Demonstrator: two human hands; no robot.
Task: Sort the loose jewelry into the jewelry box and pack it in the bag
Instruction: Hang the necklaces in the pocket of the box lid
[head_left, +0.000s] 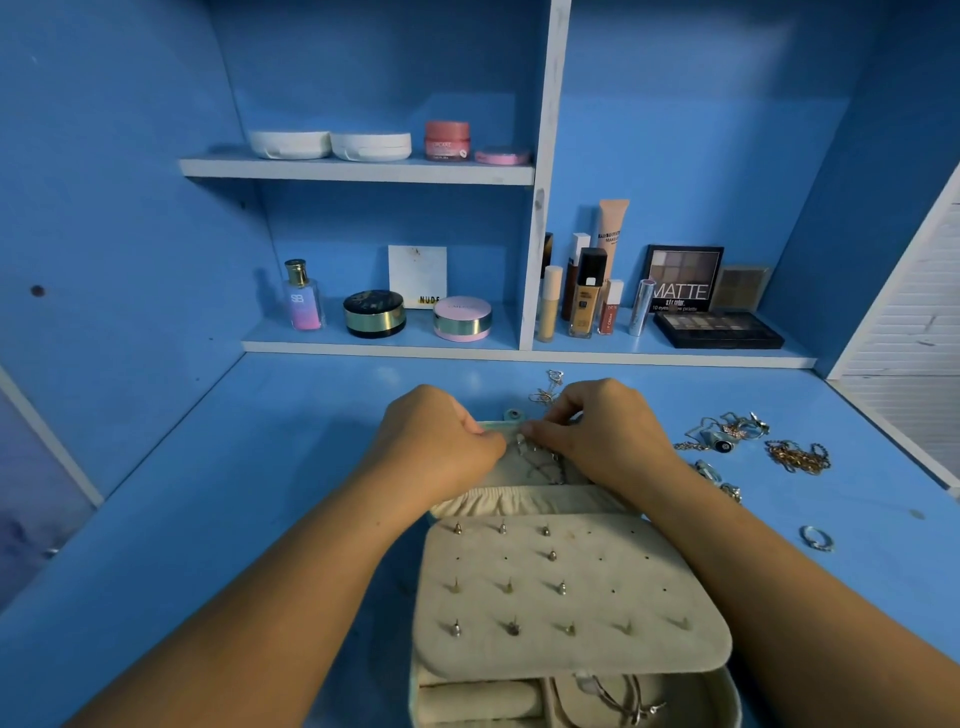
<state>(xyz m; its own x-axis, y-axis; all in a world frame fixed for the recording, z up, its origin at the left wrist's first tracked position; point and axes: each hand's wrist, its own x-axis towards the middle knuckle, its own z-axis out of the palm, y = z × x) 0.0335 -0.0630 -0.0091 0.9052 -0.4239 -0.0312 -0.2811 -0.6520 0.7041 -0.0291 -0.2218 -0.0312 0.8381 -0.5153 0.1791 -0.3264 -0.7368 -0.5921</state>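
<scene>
beige jewelry box (571, 587), blue desk (260, 467), gold chain (797, 457).

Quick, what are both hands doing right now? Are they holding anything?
Left hand: curled, holding the top edge of the jewelry box lid.
Right hand: pinching a thin silver chain at the lid's top.

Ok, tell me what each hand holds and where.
Right hand pinches the thin chain by its upper end, at the top edge of the box lid. Left hand curls its fingers at that edge; what it holds cannot be told.
</scene>
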